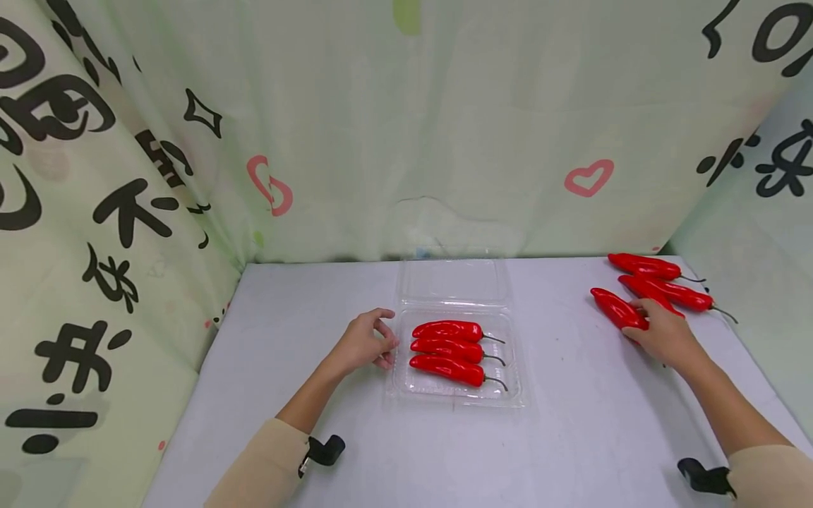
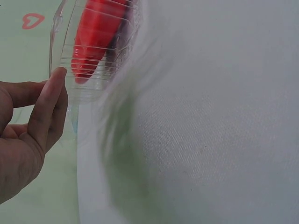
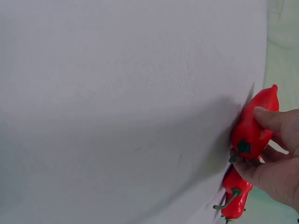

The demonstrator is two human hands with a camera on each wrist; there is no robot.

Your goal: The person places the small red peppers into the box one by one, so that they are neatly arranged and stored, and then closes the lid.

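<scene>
On the right, my right hand [image 1: 667, 335] grips a red chili pepper [image 1: 615, 308] between thumb and fingers. The right wrist view shows that pepper's green stem end [image 3: 243, 146] pointing away from the hand. More red peppers [image 1: 695, 299] lie just behind it, partly covered by the hand. A clear plastic box [image 1: 516, 396] stands mid-table, holding three red peppers [image 1: 447, 349] side by side with stems to the right. My left hand [image 1: 365, 342] is at the box's left side, fingers loosely bent; whether the fingertips touch the wall, I cannot tell.
The box's clear lid [image 1: 454, 282] is folded back toward the rear curtain [image 1: 483, 141]. A white cloth covers the table [image 1: 571, 437]. Printed curtains [image 1: 95, 339] hang at the left, back and right.
</scene>
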